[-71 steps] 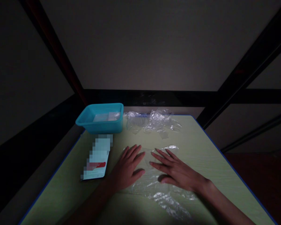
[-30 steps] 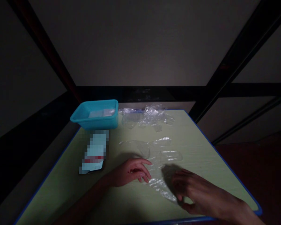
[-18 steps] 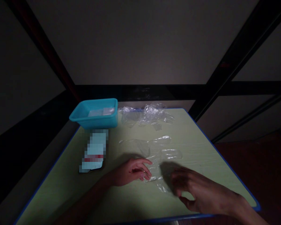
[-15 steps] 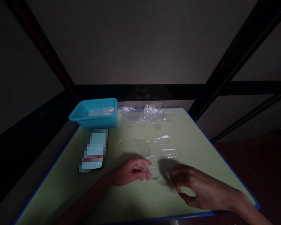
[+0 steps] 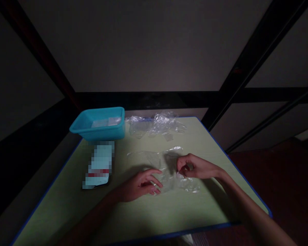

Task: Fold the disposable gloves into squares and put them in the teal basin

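A clear thin plastic glove (image 5: pixel 169 171) lies partly folded on the pale green table (image 5: pixel 143 215). My left hand (image 5: pixel 140 184) rests on the table with its fingers curled, fingertips pressing the glove's near left edge. My right hand (image 5: pixel 195 166) is pinched on the glove's folded-over near end and holds it just above the glove's middle. The rest of the glove spreads flat toward the far side.
A teal plastic tub (image 5: pixel 99 123) with clear material inside stands at the far left corner. Near it lies a light blue packet (image 5: pixel 99 165). A crumpled heap of clear plastic gloves (image 5: pixel 157 125) sits along the far edge. Dark metal frame bars surround the table.
Both hands lay flat on the glove at first. My right hand then took the glove's near end and carried it away from me over the glove; my left hand stayed pressing the edge.
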Available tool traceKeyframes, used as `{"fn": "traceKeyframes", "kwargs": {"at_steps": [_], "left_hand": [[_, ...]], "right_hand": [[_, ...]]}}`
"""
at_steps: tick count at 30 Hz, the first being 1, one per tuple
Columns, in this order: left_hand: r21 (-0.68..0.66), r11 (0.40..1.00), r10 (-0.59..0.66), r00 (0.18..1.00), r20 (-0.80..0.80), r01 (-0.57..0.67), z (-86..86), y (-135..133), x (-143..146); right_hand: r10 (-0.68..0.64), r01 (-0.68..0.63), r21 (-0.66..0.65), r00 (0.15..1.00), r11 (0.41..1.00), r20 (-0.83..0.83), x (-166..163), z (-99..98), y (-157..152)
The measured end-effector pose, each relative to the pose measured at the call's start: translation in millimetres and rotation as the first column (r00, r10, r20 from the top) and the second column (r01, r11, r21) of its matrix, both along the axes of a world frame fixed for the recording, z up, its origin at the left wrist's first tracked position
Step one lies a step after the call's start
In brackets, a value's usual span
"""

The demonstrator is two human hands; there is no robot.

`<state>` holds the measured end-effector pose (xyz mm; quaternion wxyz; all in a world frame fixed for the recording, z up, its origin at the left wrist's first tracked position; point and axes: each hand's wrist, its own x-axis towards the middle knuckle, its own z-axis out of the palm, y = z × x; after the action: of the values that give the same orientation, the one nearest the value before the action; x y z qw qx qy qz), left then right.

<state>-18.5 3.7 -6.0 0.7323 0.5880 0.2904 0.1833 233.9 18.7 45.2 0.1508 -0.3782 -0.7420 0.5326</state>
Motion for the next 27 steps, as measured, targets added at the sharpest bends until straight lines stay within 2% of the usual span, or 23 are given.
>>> {"fn": "traceKeyframes", "kwargs": {"at_steps": [3, 7, 14, 21, 24, 27], "left_hand": [[0.0, 1.0, 0.009, 1.0, 0.005, -0.009, 1.2, -0.1, -0.5], [-0.014, 1.0, 0.002, 1.0, 0.0, -0.002, 2.3, 0.4, -1.3], [-0.002, 1.0, 0.011, 1.0, 0.005, -0.011, 0.9, 0.9, -1.7], [0.016, 1.0, 0.001, 1.0, -0.016, -0.001, 1.8, 0.7, -2.1], [0.044, 0.999, -0.013, 0.999, -0.043, 0.015, 2.2, 0.8, -2.5], [0.157, 0.988, 0.014, 0.996, -0.084, 0.0, 5.9, 0.3, -2.9]], "right_hand": [[-0.046, 0.026, -0.159, 0.991, 0.987, -0.124, -1.4, -10.1, 3.1], [-0.064, 0.042, -0.156, 0.988, 0.987, -0.137, -2.1, -15.1, 3.1], [-0.06, 0.062, 0.026, 0.995, 0.998, -0.076, -6.3, -22.2, 4.1], [-0.072, 0.052, 0.229, 0.994, 0.972, 0.079, -11.4, -27.1, 3.0], [-0.104, 0.045, 0.367, 0.985, 0.929, 0.141, -13.2, -24.9, 2.0], [-0.167, 0.054, 0.538, 0.972, 0.842, 0.163, -13.0, -17.9, -4.5]]}}
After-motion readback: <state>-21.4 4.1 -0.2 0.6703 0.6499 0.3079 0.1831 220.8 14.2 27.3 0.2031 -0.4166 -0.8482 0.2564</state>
